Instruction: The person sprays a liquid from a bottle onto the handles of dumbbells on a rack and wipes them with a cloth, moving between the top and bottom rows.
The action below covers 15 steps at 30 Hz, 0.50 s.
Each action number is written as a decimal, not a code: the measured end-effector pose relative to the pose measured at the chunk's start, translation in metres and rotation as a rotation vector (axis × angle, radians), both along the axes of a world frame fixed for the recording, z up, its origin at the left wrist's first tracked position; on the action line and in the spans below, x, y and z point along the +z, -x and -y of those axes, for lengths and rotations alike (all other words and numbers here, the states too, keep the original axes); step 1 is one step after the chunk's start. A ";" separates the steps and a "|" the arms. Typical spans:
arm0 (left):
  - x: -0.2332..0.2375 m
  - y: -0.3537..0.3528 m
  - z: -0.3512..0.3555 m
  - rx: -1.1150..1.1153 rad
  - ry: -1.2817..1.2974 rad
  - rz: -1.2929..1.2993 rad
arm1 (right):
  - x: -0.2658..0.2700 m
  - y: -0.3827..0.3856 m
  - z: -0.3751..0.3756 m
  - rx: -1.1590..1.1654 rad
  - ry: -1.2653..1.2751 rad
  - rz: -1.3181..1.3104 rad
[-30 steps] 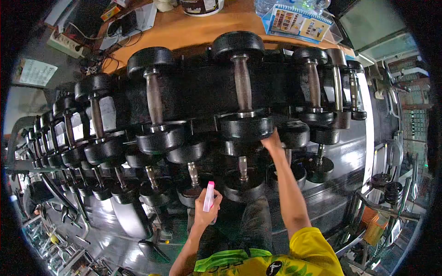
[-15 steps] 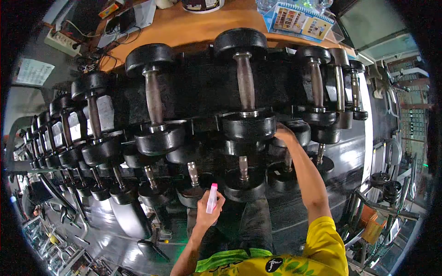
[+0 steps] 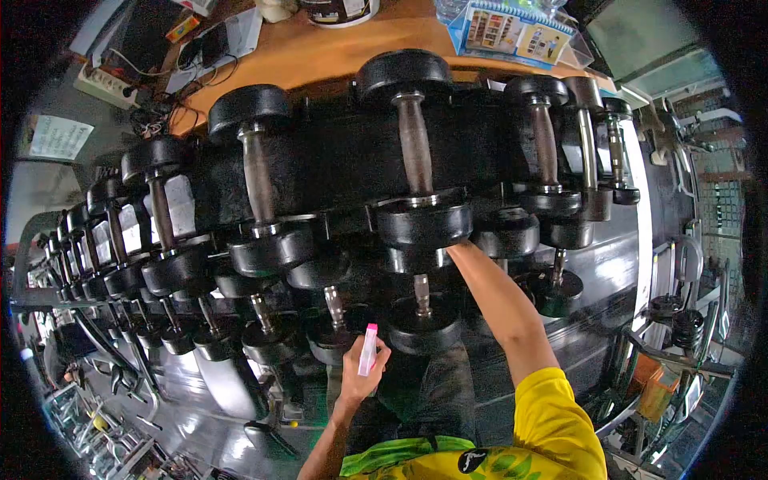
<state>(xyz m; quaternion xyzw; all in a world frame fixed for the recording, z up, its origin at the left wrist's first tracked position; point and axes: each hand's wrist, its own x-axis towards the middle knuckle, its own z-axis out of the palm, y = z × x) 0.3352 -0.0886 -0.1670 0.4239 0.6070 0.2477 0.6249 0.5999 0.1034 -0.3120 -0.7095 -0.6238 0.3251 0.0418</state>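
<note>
My left hand [image 3: 358, 378] is shut on a small spray bottle with a pink top [image 3: 367, 349], held upright in front of the lower tier of a black dumbbell rack [image 3: 336, 160]. My right forearm [image 3: 492, 300] reaches forward and left under the near head of a large black dumbbell [image 3: 422, 224] on the top tier. The right hand itself is hidden behind that head. A smaller dumbbell [image 3: 422, 316] lies on the lower tier, just below the arm and to the right of the bottle.
More dumbbells [image 3: 160, 232] line the rack toward the left, smaller ones [image 3: 552, 160] on the right. Behind the rack is a wooden desk [image 3: 336, 52] with a power strip [image 3: 104, 84] and a printed box [image 3: 512, 32]. Gym machines [image 3: 680, 320] stand at right.
My right hand has moved left, from the dumbbell head right of centre to under the large dumbbell's near head, where it is now hidden. The left hand with the bottle stays put.
</note>
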 end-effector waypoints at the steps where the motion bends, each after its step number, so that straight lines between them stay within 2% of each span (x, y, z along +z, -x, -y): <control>1: 0.000 -0.002 0.001 0.001 -0.003 0.005 | -0.001 0.004 -0.001 0.024 -0.027 -0.014; 5: 0.000 -0.011 0.001 -0.035 0.001 0.023 | 0.002 0.030 -0.006 0.213 -0.177 -0.224; 7: 0.000 -0.016 0.003 -0.053 -0.007 0.015 | 0.010 0.052 0.004 0.471 -0.064 -0.340; 8: -0.002 -0.018 0.004 -0.050 -0.046 0.024 | 0.029 0.061 0.015 0.567 -0.020 -0.341; 9: -0.002 -0.020 0.004 -0.047 -0.085 0.034 | 0.080 0.065 0.033 0.623 -0.026 -0.172; 10: -0.001 -0.022 0.004 -0.055 -0.088 0.034 | 0.105 0.064 0.051 0.555 -0.097 -0.162; 12: 0.003 -0.024 0.003 -0.002 -0.035 0.097 | 0.116 0.054 0.077 0.479 -0.170 -0.153; 14: 0.010 -0.025 0.000 -0.017 -0.026 0.107 | 0.109 0.036 0.096 0.469 -0.721 -0.147; 15: 0.011 -0.026 -0.002 -0.023 -0.015 0.119 | 0.106 0.027 0.109 0.463 -0.724 -0.145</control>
